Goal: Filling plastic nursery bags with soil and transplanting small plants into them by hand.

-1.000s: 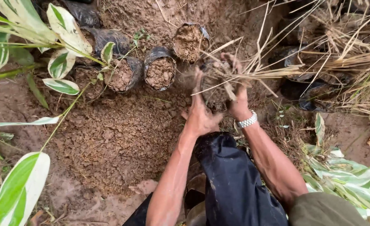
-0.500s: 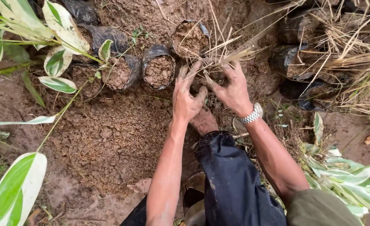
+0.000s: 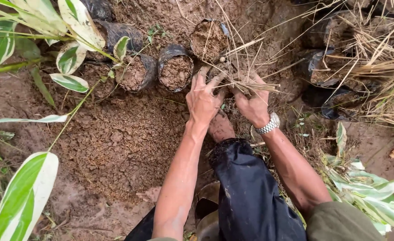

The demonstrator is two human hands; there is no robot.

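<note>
The pile of loose soil (image 3: 116, 147) lies left of the black bag (image 3: 226, 73), which stands mouth-up beside filled bags (image 3: 175, 71). The left hand (image 3: 203, 100) and right hand (image 3: 252, 105) curl around it, apparently gripping its rim. Soft sides could buckle, spilling soil; dry straw (image 3: 250, 85) may get trapped.

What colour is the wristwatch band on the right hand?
Silver metal wristwatch band, clearest in the head view.

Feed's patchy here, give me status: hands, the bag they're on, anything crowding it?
Left hand and right hand both pressed on the soil-filled black bag. Dry grass stalks lie across it, under the right fingers. Another filled bag sits close on the left.
</note>
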